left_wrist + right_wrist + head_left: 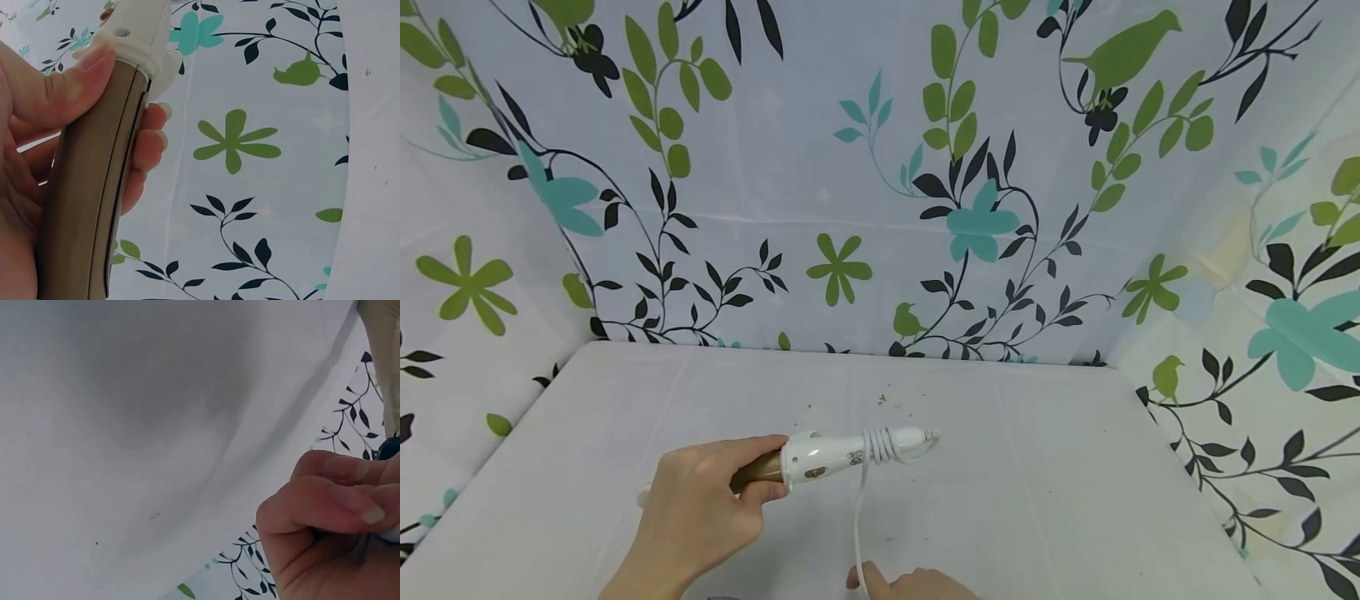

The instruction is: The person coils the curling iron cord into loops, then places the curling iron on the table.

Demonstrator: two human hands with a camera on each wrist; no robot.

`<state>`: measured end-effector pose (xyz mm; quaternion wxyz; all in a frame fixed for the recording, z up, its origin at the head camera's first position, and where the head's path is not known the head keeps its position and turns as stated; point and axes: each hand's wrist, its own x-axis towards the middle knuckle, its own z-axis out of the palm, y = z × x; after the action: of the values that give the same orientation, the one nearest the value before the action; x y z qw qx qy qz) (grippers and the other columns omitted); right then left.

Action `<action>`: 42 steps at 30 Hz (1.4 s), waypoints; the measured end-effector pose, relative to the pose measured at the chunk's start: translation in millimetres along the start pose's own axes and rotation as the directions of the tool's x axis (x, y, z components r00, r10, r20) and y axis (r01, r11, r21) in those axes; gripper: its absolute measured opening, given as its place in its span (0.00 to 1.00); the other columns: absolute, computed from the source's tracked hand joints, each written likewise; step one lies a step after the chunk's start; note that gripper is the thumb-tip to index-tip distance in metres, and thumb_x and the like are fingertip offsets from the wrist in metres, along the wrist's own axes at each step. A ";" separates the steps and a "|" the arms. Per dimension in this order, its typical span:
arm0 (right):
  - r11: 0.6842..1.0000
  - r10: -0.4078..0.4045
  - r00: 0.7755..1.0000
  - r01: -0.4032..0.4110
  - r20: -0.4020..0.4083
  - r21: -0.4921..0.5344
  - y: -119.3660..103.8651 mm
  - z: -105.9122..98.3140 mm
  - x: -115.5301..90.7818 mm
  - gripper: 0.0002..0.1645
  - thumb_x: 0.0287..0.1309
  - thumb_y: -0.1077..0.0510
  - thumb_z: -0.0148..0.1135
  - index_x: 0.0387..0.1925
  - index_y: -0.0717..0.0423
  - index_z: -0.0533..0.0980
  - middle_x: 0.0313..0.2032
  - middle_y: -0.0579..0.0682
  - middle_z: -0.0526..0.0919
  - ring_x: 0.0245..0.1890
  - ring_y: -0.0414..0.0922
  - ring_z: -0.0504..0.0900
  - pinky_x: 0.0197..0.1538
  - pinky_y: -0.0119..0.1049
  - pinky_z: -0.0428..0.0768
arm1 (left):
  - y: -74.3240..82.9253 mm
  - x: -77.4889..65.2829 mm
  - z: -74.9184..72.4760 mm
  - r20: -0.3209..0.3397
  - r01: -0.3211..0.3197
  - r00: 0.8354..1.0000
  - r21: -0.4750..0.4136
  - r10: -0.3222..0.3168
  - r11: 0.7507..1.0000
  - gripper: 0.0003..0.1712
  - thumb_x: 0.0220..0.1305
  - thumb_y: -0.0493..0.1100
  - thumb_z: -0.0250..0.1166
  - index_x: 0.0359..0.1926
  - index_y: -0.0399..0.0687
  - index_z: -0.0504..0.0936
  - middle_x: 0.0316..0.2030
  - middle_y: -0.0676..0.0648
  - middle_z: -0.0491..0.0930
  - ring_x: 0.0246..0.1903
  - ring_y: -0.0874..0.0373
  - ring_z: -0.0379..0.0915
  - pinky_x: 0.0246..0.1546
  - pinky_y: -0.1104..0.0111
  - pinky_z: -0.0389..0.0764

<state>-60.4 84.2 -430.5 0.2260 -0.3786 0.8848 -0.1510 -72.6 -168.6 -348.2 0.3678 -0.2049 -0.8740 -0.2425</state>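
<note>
A curling iron [823,457] with a white handle and a brown-gold barrel [94,169] is held almost level above the white table. My left hand [700,500] grips it round the barrel, thumb near the white collar. Several turns of white cord [859,517] are wound about the handle's far end, and from there the cord runs down to my right hand [917,583]. At the lower edge of the head view, that hand holds the cord. Its fingers [312,506] are curled in the right wrist view, where the cord is mostly hidden.
The white tabletop [1015,483] has small brown specks [883,400] toward its back. Cloth printed with leaves, birds and flowers [760,167] hangs behind the table and along both sides. A beige piece of clothing [384,356] shows at the right wrist view's upper right.
</note>
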 end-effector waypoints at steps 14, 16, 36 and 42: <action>0.746 -0.431 0.902 0.371 0.022 -0.554 -3.5 -39.8 -9.6 0.16 0.69 0.39 0.55 0.46 0.44 0.73 0.18 0.31 0.59 0.10 0.27 0.49 0.17 0.14 0.53 | 1.2 -0.3 4.2 0.039 0.039 0.998 0.089 -0.043 0.995 0.24 0.24 0.34 0.81 0.32 0.49 0.89 0.26 0.55 0.87 0.20 0.64 0.81 0.19 0.71 0.77; 0.736 -0.447 0.894 0.391 0.036 -0.552 -7.3 -48.4 -12.2 0.15 0.70 0.39 0.55 0.45 0.44 0.73 0.19 0.31 0.59 0.12 0.26 0.50 0.19 0.13 0.54 | 1.1 -0.6 4.0 0.047 0.050 0.997 0.098 -0.054 0.994 0.24 0.24 0.33 0.80 0.32 0.49 0.89 0.24 0.56 0.87 0.18 0.66 0.78 0.18 0.73 0.74; 0.725 -0.689 0.468 0.439 -0.553 -0.531 -9.5 -110.3 -10.6 0.13 0.72 0.48 0.53 0.34 0.49 0.77 0.24 0.39 0.71 0.21 0.32 0.67 0.30 0.13 0.66 | 3.7 -1.0 3.4 0.148 0.085 0.984 0.120 -0.102 0.989 0.22 0.25 0.31 0.78 0.31 0.51 0.91 0.23 0.57 0.87 0.19 0.67 0.78 0.18 0.75 0.72; 0.785 -0.612 0.454 0.451 -0.648 -0.426 -4.2 -127.6 -4.4 0.14 0.73 0.49 0.51 0.36 0.51 0.76 0.23 0.40 0.75 0.22 0.32 0.70 0.29 0.14 0.69 | 3.9 -2.0 2.9 0.161 0.053 0.985 0.064 -0.063 0.996 0.24 0.25 0.30 0.79 0.31 0.54 0.92 0.23 0.61 0.86 0.21 0.72 0.78 0.22 0.78 0.76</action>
<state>-120.8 96.9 -318.7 -0.2621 -0.5569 0.7398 -0.2717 -70.9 -164.2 -350.4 0.2938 -0.1873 -0.9137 -0.2092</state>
